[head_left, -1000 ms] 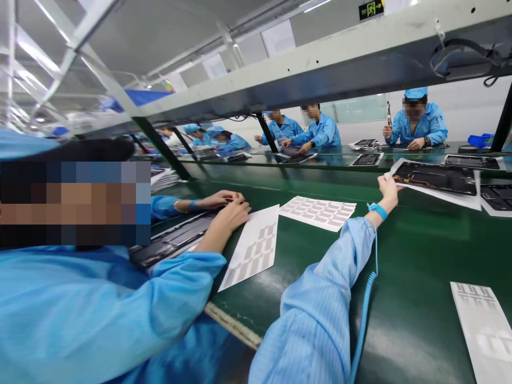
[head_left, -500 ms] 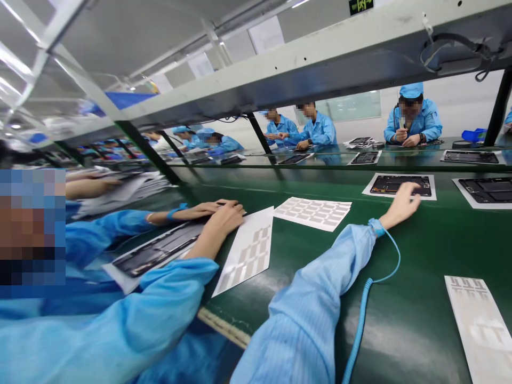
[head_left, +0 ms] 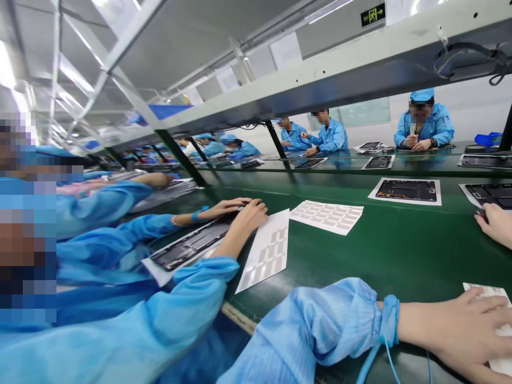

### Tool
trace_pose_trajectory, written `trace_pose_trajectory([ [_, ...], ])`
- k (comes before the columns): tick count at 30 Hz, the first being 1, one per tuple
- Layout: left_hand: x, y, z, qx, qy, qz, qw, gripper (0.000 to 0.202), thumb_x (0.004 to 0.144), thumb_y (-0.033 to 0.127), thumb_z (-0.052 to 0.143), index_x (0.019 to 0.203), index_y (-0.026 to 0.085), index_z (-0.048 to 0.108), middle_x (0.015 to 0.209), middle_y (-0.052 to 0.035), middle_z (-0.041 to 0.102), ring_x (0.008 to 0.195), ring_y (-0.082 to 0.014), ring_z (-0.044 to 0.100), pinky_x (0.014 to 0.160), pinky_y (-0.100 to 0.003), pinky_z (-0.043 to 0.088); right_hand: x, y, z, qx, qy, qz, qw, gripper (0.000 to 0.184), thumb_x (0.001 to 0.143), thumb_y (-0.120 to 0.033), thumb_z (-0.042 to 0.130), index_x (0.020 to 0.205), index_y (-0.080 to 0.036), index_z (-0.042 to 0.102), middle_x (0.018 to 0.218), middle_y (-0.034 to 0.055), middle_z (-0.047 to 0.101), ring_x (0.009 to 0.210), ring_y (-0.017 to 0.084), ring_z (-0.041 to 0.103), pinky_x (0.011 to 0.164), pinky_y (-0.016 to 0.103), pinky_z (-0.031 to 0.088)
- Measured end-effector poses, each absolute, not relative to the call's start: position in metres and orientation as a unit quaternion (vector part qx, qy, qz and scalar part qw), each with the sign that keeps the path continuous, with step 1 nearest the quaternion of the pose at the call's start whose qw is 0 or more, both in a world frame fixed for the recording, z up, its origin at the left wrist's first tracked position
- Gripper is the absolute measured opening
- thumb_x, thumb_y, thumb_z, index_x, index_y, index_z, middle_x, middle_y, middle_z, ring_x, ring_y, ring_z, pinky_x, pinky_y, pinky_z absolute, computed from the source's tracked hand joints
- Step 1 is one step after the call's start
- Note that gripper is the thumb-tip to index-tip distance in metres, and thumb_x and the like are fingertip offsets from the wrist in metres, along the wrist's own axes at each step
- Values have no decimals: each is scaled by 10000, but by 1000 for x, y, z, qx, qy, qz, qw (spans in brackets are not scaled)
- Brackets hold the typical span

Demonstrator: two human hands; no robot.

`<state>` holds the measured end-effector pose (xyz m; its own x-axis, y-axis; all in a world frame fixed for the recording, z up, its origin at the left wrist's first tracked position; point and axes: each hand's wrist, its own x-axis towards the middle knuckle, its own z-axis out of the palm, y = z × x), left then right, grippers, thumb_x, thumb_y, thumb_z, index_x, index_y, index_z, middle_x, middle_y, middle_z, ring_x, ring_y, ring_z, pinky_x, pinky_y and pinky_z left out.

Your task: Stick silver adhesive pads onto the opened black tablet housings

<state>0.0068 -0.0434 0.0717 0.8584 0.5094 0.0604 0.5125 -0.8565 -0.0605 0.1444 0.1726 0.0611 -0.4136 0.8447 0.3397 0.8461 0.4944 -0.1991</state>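
Green belt (head_left: 400,256): L hand (head_left: 464,333) fingers (head_left: 490,308) flat, slightly spread on white sheet (head_left: 503,366); R hand (head_left: 496,226) cropped, grip unclear.

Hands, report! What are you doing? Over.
Left hand open, flat on white sheet. Right hand at frame edge, beside dark device. Neighbour's hands off to the left.

Electronics assembly line on a factory floor.

A long green bench (head_left: 400,250) runs across the frame, with people (head_left: 424,121) in matching blue coats and caps seated in rows along both sides, from far left to upper right. Opened devices (head_left: 406,190) lie on white sheets at intervals along the middle, near sticker sheets (head_left: 327,216). A blue wrist strap (head_left: 390,320) with a coiled cord shows at lower right. A steel shelf (head_left: 360,69) spans overhead, with strip lights (head_left: 76,80) at upper left and a green exit sign (head_left: 371,14) at the top right.
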Motion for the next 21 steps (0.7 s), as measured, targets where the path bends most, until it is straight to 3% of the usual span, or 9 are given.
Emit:
trace_pose_trajectory([
  [3, 5, -41, 71, -963, -267, -17, 28, 678, 942, 548, 426, 1459, 125, 303, 1444, -158, 348, 1331, -325, 368, 1055, -422, 321, 128, 197, 63, -531, -825, -28, 189, 218, 958, -375, 511, 965, -174, 593, 951, 54, 616, 749, 146, 596, 652, 283, 487],
  [9, 4, -41, 73, -963, -263, -3, 61, 643, 945, 555, 420, 1456, 172, 338, 1433, -108, 375, 1343, -278, 354, 1064, -370, 313, 116, 224, 65, -571, -806, -49, 150, 287, 955, -409, 527, 1099, -171, 597, 1058, 89, 620, 851, 173, 629, 715, 309, 526],
  [13, 1, -41, 77, -963, -258, -10, 78, 647, 945, 561, 415, 1455, 167, 353, 1442, -107, 377, 1329, -292, 365, 1039, -386, 338, 107, 230, 64, -582, -802, -43, 124, 277, 951, -364, 549, 1128, -157, 597, 1123, 107, 610, 920, 192, 628, 774, 339, 533],
  [21, 1, -38, 80, -969, -244, -27, 13, 641, 942, 535, 417, 1440, 134, 374, 1450, -136, 367, 1330, -327, 353, 1028, -424, 351, 94, 233, 68, -574, -811, 17, 114, 247, 929, -324, 592, 1085, -134, 615, 1085, 91, 628, 936, 203, 631, 798, 371, 532],
])
